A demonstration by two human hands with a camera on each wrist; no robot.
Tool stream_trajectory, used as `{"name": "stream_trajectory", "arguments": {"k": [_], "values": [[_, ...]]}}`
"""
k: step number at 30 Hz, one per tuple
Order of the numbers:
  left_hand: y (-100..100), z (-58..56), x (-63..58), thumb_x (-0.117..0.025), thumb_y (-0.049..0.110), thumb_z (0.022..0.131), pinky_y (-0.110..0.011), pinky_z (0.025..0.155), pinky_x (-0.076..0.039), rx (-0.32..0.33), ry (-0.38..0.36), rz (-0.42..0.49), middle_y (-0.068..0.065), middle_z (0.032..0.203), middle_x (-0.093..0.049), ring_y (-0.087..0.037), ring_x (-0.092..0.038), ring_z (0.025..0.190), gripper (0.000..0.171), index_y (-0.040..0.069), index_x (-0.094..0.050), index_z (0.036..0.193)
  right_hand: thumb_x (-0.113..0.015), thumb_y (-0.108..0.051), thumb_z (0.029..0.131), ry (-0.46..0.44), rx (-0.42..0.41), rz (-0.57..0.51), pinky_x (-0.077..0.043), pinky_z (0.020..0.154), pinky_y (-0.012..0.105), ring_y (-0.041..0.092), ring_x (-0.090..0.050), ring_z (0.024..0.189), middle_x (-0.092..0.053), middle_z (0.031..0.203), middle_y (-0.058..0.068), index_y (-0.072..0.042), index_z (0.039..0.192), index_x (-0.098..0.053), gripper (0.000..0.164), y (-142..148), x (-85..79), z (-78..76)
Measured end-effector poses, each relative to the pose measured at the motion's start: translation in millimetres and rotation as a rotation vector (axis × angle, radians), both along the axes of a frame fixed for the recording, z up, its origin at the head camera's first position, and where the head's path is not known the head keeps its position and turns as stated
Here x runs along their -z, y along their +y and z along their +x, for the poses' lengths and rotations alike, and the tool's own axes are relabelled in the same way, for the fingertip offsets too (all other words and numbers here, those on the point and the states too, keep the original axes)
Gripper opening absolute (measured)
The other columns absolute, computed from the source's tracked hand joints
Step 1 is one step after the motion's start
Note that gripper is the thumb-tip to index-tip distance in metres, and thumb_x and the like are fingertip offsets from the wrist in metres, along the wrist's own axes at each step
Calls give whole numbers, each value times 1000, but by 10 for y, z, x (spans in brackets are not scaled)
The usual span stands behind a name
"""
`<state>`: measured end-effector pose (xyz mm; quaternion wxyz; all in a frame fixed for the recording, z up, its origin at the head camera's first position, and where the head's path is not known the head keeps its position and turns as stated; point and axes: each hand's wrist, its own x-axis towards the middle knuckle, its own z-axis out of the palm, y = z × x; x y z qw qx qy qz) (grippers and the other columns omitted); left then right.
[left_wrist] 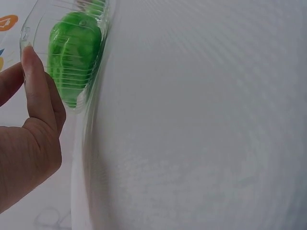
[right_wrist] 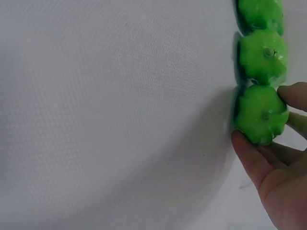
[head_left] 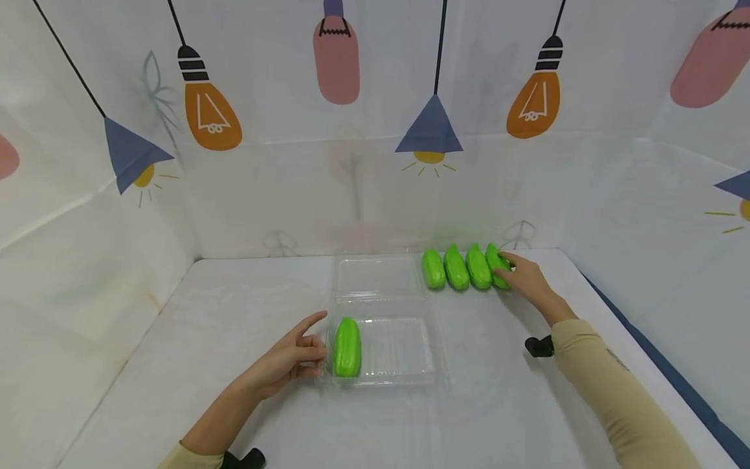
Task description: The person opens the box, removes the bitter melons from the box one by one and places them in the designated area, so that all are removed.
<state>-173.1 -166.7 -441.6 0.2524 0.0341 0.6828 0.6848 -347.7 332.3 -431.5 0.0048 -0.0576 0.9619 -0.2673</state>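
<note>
In the head view, my right hand [head_left: 530, 283] pinches the rightmost green ridged cucumber [head_left: 497, 264] of a row at the table's back. Close up in the right wrist view, fingers and thumb lie on either side of this cucumber [right_wrist: 261, 116], which stays beside its neighbour [right_wrist: 264, 56]. A clear plastic clamshell box [head_left: 398, 374] lies unfolded in the middle, one cucumber [head_left: 347, 348] lengthwise at the left of its near half. Against the box's left side rests my left hand [head_left: 287, 358], index finger extended; the left wrist view shows fingertips [left_wrist: 29, 60] touching the clear wall.
More cucumbers [head_left: 456, 267] stand side by side in the row, right of the box's lid half [head_left: 377, 277]. White cloth covers the table [head_left: 252, 293]. Printed curtains [head_left: 281, 195] with lamp pictures rise behind and at both sides.
</note>
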Motion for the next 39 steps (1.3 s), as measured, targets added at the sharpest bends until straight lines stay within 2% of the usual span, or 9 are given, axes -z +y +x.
{"name": "stream_trajectory", "arguments": {"k": [8,24,27,32,35,39], "values": [[-10,7,-14,-64,15,96,-22,69,-57,5,1,6,2,93,-57,-10,-61,73,82,27,-14,159,-51,-33,100,-24,-7,28,-41,104,65,56,-40,132,-37,148,37,3,152,-29,66,11,-39,30],[-11,-1,-2,-65,16,95,-22,69,-58,5,-1,4,1,94,-57,-10,-61,74,82,27,-14,159,-52,-39,101,-59,-6,9,-49,96,61,56,-44,128,-40,143,40,4,152,-28,71,59,-104,128],[-10,1,-4,-63,15,96,-22,69,-57,7,4,1,1,93,-56,-10,-61,74,81,27,-14,159,-52,-40,101,-53,-11,-4,-50,93,59,53,-53,121,-41,143,40,4,152,-28,71,82,-95,136],[-4,2,-9,-62,13,97,-22,69,-57,5,8,-8,1,93,-56,-11,-60,74,79,27,-14,159,-52,-41,101,-31,-18,-13,-54,85,52,43,-67,100,-44,141,39,4,152,-29,72,132,-68,143],[-2,2,-12,-61,13,97,-22,69,-57,4,8,-13,1,93,-56,-11,-60,75,79,27,-14,159,-51,-42,102,-7,-29,-9,-55,83,53,47,-63,106,-46,139,39,5,151,-31,71,150,-72,153],[-2,3,-15,-60,12,98,-22,69,-57,6,9,-13,2,93,-56,-11,-60,75,78,27,-14,159,-48,-42,103,29,-33,-2,-52,90,59,54,-51,123,-47,139,39,5,150,-33,68,134,-105,171]]}}
